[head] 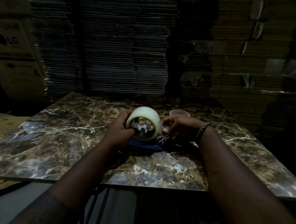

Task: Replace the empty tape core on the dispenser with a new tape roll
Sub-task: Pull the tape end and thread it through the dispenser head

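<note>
A full roll of clear tape [146, 119] sits over the metal hub of a dark blue dispenser [143, 146] that rests on the marble table [59, 134]. My left hand [120, 132] wraps around the roll's left side, thumb inside the core. My right hand [176, 128] pinches the loose clear tape end [161, 136] pulled from the roll's right side. An empty brown tape core [179, 113] lies flat on the table just behind my right hand.
Tall stacks of flattened cardboard [122, 52] rise behind the table and to the right. A printed carton [13, 57] leans at the left. The table's near edge [154, 187] is close to my body, with a wooden board [2, 123] to its left.
</note>
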`<state>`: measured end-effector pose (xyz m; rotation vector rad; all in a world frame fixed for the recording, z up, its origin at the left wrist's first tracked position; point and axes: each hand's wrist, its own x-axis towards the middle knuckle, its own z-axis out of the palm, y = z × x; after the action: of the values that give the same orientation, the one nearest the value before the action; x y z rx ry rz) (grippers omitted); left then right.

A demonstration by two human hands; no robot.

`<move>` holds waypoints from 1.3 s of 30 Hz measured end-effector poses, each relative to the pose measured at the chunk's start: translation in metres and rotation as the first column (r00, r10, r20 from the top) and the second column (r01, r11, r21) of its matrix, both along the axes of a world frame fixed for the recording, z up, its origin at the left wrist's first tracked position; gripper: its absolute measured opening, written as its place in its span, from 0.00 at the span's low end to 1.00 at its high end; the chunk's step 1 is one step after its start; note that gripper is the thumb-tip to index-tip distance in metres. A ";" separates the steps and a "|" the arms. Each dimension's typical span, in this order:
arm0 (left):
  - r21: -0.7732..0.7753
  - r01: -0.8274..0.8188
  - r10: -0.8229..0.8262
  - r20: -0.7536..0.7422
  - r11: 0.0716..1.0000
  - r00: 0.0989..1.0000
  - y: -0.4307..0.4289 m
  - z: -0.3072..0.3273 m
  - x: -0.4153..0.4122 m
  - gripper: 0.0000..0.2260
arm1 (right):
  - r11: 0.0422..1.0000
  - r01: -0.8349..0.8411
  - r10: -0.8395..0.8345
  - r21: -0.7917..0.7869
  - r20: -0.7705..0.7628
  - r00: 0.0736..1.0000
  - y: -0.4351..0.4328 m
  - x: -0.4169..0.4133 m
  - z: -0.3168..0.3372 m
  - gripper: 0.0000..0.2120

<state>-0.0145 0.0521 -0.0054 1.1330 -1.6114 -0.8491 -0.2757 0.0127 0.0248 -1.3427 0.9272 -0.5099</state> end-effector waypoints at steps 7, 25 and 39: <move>0.045 -0.005 0.005 0.004 0.999 1.000 0.000 0.001 0.000 0.21 | 0.996 -0.054 0.048 -0.078 -0.081 0.996 0.001 0.000 -0.002 0.07; 0.104 -0.005 0.010 -0.056 0.995 0.998 -0.002 0.000 0.002 0.23 | 0.990 -0.140 0.141 0.022 -0.080 0.987 0.007 -0.010 0.003 0.10; 0.125 0.158 -0.141 -0.134 0.980 0.981 0.007 0.002 0.004 0.31 | 0.989 -0.150 0.143 0.006 -0.353 0.925 0.009 -0.005 0.001 0.09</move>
<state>-0.0104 0.0588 -0.0031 1.0389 -1.5684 -1.1205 -0.2811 0.0221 0.0260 -1.5394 1.1040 -0.1629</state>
